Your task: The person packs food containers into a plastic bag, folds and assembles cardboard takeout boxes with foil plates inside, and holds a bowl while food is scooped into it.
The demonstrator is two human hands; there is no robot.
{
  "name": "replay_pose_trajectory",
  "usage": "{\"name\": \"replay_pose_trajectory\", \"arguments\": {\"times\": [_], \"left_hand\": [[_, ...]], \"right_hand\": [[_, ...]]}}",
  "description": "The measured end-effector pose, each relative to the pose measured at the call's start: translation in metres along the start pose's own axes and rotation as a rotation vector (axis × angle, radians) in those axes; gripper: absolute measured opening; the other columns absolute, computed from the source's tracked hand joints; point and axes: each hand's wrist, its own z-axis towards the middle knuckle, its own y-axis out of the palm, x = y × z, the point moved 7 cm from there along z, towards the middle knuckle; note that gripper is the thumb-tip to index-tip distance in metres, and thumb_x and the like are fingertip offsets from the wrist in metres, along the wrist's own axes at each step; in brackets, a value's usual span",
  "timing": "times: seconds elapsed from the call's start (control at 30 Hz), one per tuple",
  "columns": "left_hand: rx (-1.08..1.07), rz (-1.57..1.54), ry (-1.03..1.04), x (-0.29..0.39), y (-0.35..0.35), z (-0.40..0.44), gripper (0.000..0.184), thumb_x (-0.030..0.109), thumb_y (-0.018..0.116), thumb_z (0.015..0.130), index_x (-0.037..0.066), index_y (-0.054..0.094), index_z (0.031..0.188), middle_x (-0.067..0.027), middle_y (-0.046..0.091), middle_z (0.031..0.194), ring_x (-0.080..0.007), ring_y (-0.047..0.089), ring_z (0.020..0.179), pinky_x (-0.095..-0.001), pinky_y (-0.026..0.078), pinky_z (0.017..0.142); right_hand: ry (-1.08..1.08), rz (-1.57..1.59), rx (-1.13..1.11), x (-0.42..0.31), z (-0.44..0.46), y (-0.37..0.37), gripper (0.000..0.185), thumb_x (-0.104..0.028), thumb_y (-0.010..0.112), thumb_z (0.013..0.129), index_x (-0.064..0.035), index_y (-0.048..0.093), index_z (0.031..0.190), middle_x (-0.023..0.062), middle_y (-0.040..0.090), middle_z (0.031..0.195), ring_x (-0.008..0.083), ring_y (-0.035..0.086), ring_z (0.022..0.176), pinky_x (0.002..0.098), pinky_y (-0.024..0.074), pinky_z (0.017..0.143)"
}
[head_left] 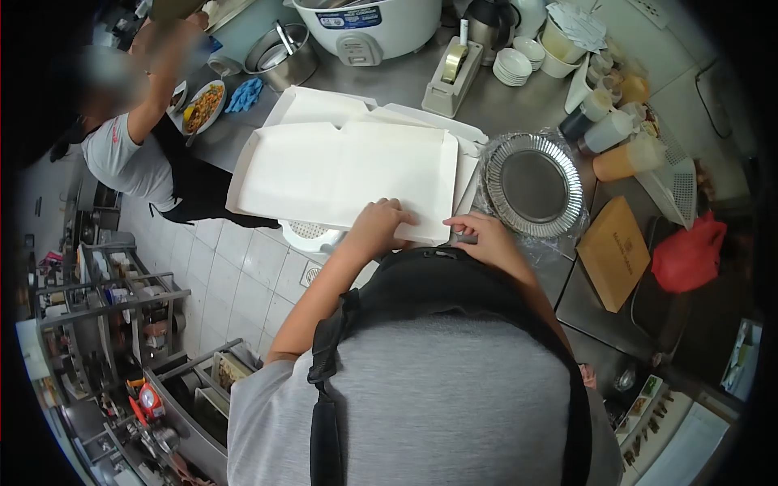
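Note:
A white cardboard box (348,170), opened out with its edges partly folded up, lies in front of me on the steel counter. My left hand (381,225) grips its near edge, fingers bent over the rim onto the inner face. At the near right corner, my right hand (485,236) pinches the cardboard between thumb and forefinger. More white cardboard boxes (324,104) lie flat beneath and behind this one. Just right of them sits a stack of round foil trays (533,185) in clear plastic wrap.
A tape dispenser (450,74), a rice cooker (369,32) and a metal pot (284,61) stand at the back. Sauce bottles (612,134) and a brown box (614,253) are on the right. Another person (134,158) stands left near a plate of food (204,107).

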Motion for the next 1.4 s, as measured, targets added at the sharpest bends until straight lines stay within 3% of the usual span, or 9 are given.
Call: {"name": "replay_pose_trajectory", "arguments": {"times": [0.07,0.1,0.3,0.6,1.07,1.2,1.27,1.3,1.4], "left_hand": [[-0.024,-0.138,-0.035,-0.003,0.011,-0.004,0.025,0.019,0.078,0.067,0.016,0.075,0.092,-0.0072,0.065,0.089,-0.0274,0.061,0.087,-0.0375,0.049,0.078],[0.008,-0.167,-0.088,-0.006,0.012,-0.006,0.014,0.027,0.072,0.076,0.014,0.075,0.082,-0.0074,0.064,0.078,-0.0269,0.062,0.079,-0.0377,0.050,0.072],[0.268,0.008,-0.215,-0.006,0.024,-0.017,0.030,0.038,0.065,0.084,0.010,0.073,0.078,-0.0060,0.064,0.075,-0.0265,0.062,0.079,-0.0405,0.047,0.071],[0.415,0.041,-0.142,0.006,0.018,-0.022,0.029,0.036,0.063,0.086,0.010,0.070,0.073,-0.0037,0.065,0.075,-0.0231,0.060,0.075,-0.0379,0.042,0.075],[0.485,-0.033,-0.028,0.013,0.020,-0.017,0.022,0.026,0.066,0.084,0.007,0.071,0.073,-0.0090,0.063,0.072,-0.0312,0.060,0.072,-0.0403,0.048,0.075],[0.387,-0.108,-0.204,0.003,0.023,-0.019,0.022,0.030,0.068,0.083,0.009,0.074,0.078,-0.0087,0.065,0.073,-0.0313,0.062,0.075,-0.0405,0.050,0.073],[0.200,-0.276,-0.319,-0.003,0.022,-0.021,0.023,0.033,0.069,0.082,0.010,0.075,0.083,-0.0084,0.066,0.075,-0.0301,0.064,0.077,-0.0406,0.050,0.073],[0.107,-0.357,-0.372,-0.007,0.019,-0.021,0.024,0.035,0.069,0.082,0.011,0.075,0.086,-0.0083,0.066,0.076,-0.0295,0.064,0.077,-0.0407,0.051,0.073],[0.183,-0.196,-0.218,-0.015,-0.015,-0.008,0.028,0.037,0.070,0.081,0.013,0.074,0.096,-0.0089,0.068,0.082,-0.0281,0.065,0.081,-0.0387,0.051,0.075]], "right_hand": [[-0.050,-0.058,-0.053,0.001,0.010,0.008,0.033,-0.012,0.078,0.074,-0.0062,0.070,0.105,0.0058,0.065,0.085,0.0124,0.059,0.071,0.0240,0.0486,0.066],[-0.002,-0.038,-0.058,0.004,0.013,0.010,0.030,-0.014,0.078,0.074,-0.0065,0.070,0.102,0.0066,0.067,0.082,0.0140,0.061,0.070,0.0252,0.0495,0.065],[0.060,-0.037,-0.075,0.010,0.019,0.026,0.019,-0.019,0.074,0.079,-0.0048,0.072,0.091,0.0093,0.069,0.072,0.0174,0.065,0.061,0.0289,0.0512,0.060],[0.010,-0.059,0.050,0.004,0.013,0.027,0.012,-0.014,0.069,0.081,-0.0022,0.068,0.084,0.0106,0.066,0.069,0.0191,0.064,0.058,0.0313,0.0497,0.057],[-0.053,-0.385,0.015,-0.016,0.039,0.047,0.013,-0.016,0.067,0.076,-0.0028,0.064,0.074,0.0165,0.065,0.070,0.0339,0.064,0.065,0.0414,0.0511,0.059],[0.067,-0.164,-0.060,0.001,0.040,0.045,0.017,-0.019,0.070,0.075,-0.0030,0.065,0.076,0.0140,0.065,0.067,0.0277,0.065,0.063,0.0369,0.0511,0.058],[0.118,-0.023,-0.143,0.014,0.035,0.038,0.020,-0.021,0.073,0.075,-0.0034,0.065,0.079,0.0107,0.065,0.066,0.0217,0.065,0.061,0.0336,0.0508,0.058],[0.153,0.042,-0.215,0.019,0.035,0.033,0.026,-0.025,0.075,0.076,-0.0052,0.065,0.088,0.0045,0.066,0.070,0.0127,0.062,0.062,0.0287,0.0496,0.060],[0.198,0.124,-0.061,0.021,0.048,-0.003,0.030,-0.027,0.076,0.078,-0.0068,0.064,0.097,0.0020,0.066,0.074,0.0103,0.062,0.065,0.0272,0.0493,0.062]]}}
